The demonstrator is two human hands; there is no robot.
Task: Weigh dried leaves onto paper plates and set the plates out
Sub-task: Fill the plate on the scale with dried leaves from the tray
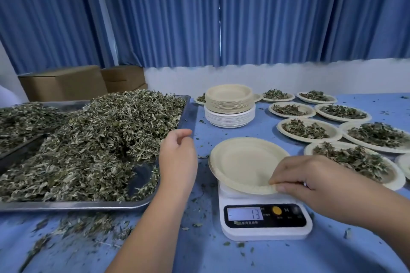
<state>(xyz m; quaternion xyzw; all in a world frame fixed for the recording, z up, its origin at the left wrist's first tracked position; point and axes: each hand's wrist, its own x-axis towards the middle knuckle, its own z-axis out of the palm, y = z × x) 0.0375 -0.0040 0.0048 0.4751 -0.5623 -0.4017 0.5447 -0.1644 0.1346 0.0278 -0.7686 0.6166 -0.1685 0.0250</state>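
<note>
Along bench left edge: steel tray heaped with dried leaves, within reach. Filled plates set out toward right edge. Scale near front edge carries empty plate. My right hand pinches its rim, probably seating it. My left hand loose, empty, beside tray, ready to scoop.

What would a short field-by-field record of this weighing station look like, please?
scale: white digital scale, display shows 13
on scale: empty paper plate, no leaves yet
hands: right hand pinches that plate's near rim; left hand holds nothing, beside the tray
supply: dried leaves heaped in metal tray
spares: plate stack behind the scale
set out: filled plates, several, right of the scale
table: blue cover, leaf crumbs scattered
</note>
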